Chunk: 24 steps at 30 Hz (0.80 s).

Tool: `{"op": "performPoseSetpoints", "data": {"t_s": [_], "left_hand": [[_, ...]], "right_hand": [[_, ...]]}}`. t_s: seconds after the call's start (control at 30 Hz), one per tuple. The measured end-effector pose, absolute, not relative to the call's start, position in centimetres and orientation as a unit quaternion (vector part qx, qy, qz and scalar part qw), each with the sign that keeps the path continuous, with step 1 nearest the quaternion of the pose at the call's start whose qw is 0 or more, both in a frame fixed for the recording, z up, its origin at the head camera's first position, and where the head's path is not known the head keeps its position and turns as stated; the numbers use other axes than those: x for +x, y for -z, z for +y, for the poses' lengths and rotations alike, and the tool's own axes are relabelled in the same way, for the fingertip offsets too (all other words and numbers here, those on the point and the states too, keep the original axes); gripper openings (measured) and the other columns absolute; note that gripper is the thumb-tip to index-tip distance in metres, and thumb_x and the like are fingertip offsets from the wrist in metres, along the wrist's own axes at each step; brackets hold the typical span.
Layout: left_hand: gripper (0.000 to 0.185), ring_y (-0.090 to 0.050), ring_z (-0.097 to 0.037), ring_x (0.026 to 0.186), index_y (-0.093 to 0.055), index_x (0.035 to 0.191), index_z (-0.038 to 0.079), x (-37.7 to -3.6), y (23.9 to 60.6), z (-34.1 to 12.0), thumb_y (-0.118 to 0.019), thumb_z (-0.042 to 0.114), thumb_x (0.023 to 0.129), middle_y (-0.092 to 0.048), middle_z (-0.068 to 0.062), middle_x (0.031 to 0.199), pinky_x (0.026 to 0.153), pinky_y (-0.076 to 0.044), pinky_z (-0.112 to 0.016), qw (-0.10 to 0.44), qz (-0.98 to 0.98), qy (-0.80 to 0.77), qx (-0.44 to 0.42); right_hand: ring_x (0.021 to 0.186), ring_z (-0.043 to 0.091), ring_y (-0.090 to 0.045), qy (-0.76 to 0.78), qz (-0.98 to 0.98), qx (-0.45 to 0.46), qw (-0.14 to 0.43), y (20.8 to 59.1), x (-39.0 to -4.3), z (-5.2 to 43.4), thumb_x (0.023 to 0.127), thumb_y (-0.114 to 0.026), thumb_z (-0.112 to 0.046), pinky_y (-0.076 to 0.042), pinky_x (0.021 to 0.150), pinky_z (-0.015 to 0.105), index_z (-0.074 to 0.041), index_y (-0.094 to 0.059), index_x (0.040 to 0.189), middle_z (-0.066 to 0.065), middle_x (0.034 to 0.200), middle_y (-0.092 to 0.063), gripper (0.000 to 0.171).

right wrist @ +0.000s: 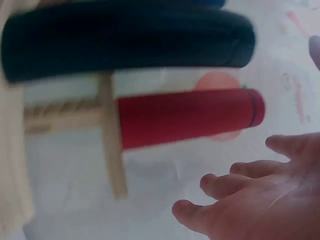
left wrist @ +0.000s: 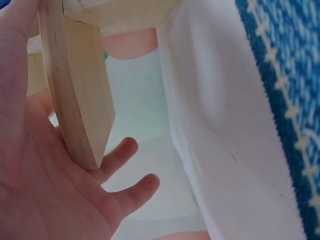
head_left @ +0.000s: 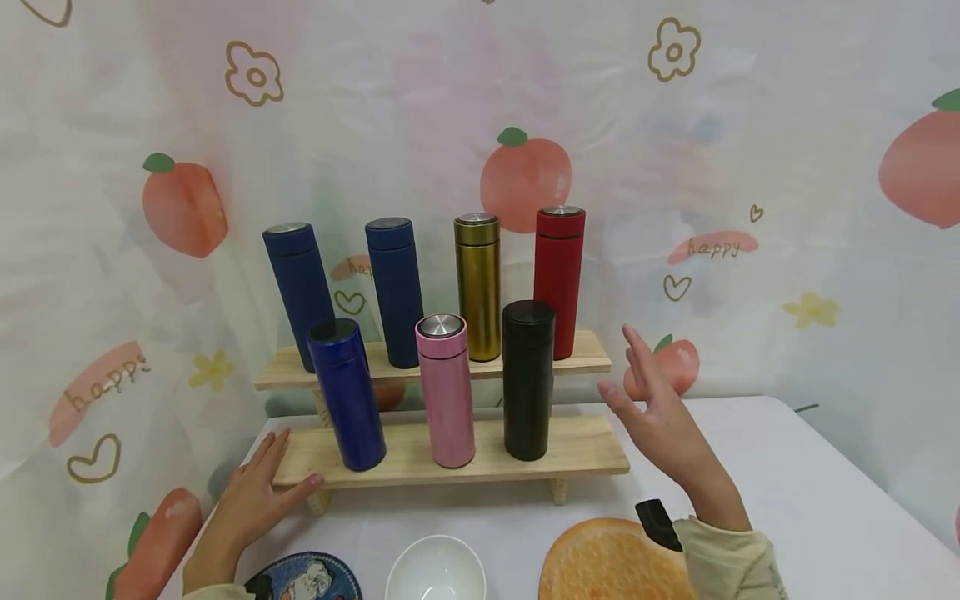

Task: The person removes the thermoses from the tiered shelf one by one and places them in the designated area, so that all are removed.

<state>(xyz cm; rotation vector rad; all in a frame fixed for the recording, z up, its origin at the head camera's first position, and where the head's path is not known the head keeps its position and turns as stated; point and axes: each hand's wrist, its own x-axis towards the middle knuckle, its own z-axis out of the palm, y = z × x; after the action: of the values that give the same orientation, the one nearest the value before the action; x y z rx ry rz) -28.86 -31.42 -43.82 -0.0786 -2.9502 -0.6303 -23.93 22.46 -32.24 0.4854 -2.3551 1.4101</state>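
A two-tier wooden stand [head_left: 585, 450] holds several thermos bottles. My left hand [head_left: 251, 498] rests at the left end of its lower board, thumb along the front edge; in the left wrist view the fingers [left wrist: 131, 147] spread loosely past the board [left wrist: 82, 100]. My right hand [head_left: 663, 429] hovers off the stand's right side, fingers extended, touching nothing. Nearest it are the red bottle [head_left: 558, 283] above and the black bottle [head_left: 528, 383] below. On the lower board also stand a pink bottle [head_left: 447, 400] and a glossy blue bottle [head_left: 348, 400].
Two dark blue bottles [head_left: 296, 292] and a gold bottle [head_left: 477, 292] fill the rest of the upper board. In front lie a blue patterned mat [head_left: 341, 575], a white bowl [head_left: 397, 579] and a round tan mat [head_left: 577, 567]. A printed curtain [head_left: 420, 92] hangs behind the white table.
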Motion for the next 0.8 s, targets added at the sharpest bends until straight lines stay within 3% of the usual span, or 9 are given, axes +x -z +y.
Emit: {"op": "performPoseSetpoints", "data": {"t_s": [0.13, 0.2, 0.3, 0.4, 0.47, 0.53, 0.8], "left_hand": [[0.115, -0.022, -0.071, 0.145, -0.020, 0.167, -0.008, -29.1, 43.4, -31.7, -0.063, 0.072, 0.096, -0.013, -0.036, 0.171, 0.112, -0.025, -0.081, 0.054, -0.975, 0.216, -0.018], [0.115, -0.023, -0.071, 0.145, -0.020, 0.166, -0.009, -29.2, 43.4, -31.7, -0.062, 0.072, 0.096, -0.013, -0.036, 0.171, 0.113, -0.025, -0.079, 0.055, -0.975, 0.216, -0.016], [0.114, -0.024, -0.072, 0.144, -0.020, 0.165, -0.011, -29.2, 43.5, -31.5, -0.061, 0.072, 0.097, -0.012, -0.034, 0.172, 0.114, -0.024, -0.079, 0.053, -0.974, 0.218, -0.015], [0.113, -0.025, -0.072, 0.144, -0.021, 0.165, -0.012, -29.0, 43.9, -31.3, -0.062, 0.069, 0.098, -0.012, -0.034, 0.172, 0.114, -0.025, -0.078, 0.051, -0.973, 0.225, -0.016], [0.112, -0.025, -0.071, 0.144, -0.022, 0.164, -0.012, -28.8, 44.3, -31.1, -0.063, 0.068, 0.098, -0.012, -0.034, 0.172, 0.113, -0.025, -0.079, 0.046, -0.971, 0.233, -0.020], [0.111, -0.024, -0.072, 0.144, -0.021, 0.165, -0.011, -28.7, 44.6, -31.0, -0.062, 0.068, 0.098, -0.012, -0.034, 0.172, 0.113, -0.025, -0.079, 0.044, -0.970, 0.237, -0.023], [0.112, -0.021, -0.074, 0.143, -0.020, 0.166, -0.010, -28.9, 44.2, -31.7, -0.061, 0.069, 0.098, -0.011, -0.034, 0.172, 0.112, -0.024, -0.080, 0.045, -0.971, 0.236, -0.022]], "right_hand": [[0.163, 0.032, -0.013, -0.606, -0.750, 0.220, 0.150, 31.1, -23.2, 21.5, 0.113, -0.051, -0.019, -0.033, 0.117, 0.021, -0.024, -0.013, 0.174, 0.004, 0.179, -0.012, 0.072], [0.163, 0.031, -0.016, -0.634, -0.721, 0.235, 0.150, 30.8, -23.2, 20.9, 0.114, -0.049, -0.018, -0.033, 0.112, 0.014, -0.023, -0.017, 0.174, 0.002, 0.179, -0.016, 0.068], [0.162, 0.031, -0.021, -0.651, -0.706, 0.239, 0.145, 30.6, -23.7, 20.1, 0.114, -0.048, -0.022, -0.032, 0.119, 0.023, -0.023, -0.020, 0.173, 0.001, 0.177, -0.022, 0.065], [0.161, 0.033, -0.022, -0.651, -0.711, 0.229, 0.136, 31.0, -24.8, 19.4, 0.114, -0.050, -0.026, -0.025, 0.126, 0.049, -0.022, -0.020, 0.173, 0.002, 0.176, -0.025, 0.066], [0.160, 0.036, -0.024, -0.638, -0.729, 0.210, 0.131, 31.6, -25.3, 19.0, 0.113, -0.052, -0.031, -0.020, 0.124, 0.065, -0.020, -0.020, 0.173, 0.004, 0.175, -0.027, 0.069], [0.159, 0.039, -0.025, -0.634, -0.737, 0.198, 0.127, 32.3, -25.9, 18.7, 0.112, -0.054, -0.032, -0.017, 0.121, 0.073, -0.017, -0.020, 0.172, 0.008, 0.174, -0.028, 0.071], [0.157, 0.038, -0.027, -0.662, -0.712, 0.216, 0.092, 33.5, -27.9, 17.0, 0.110, -0.058, -0.027, -0.021, 0.124, 0.064, -0.013, -0.020, 0.172, 0.014, 0.170, -0.032, 0.073]]}}
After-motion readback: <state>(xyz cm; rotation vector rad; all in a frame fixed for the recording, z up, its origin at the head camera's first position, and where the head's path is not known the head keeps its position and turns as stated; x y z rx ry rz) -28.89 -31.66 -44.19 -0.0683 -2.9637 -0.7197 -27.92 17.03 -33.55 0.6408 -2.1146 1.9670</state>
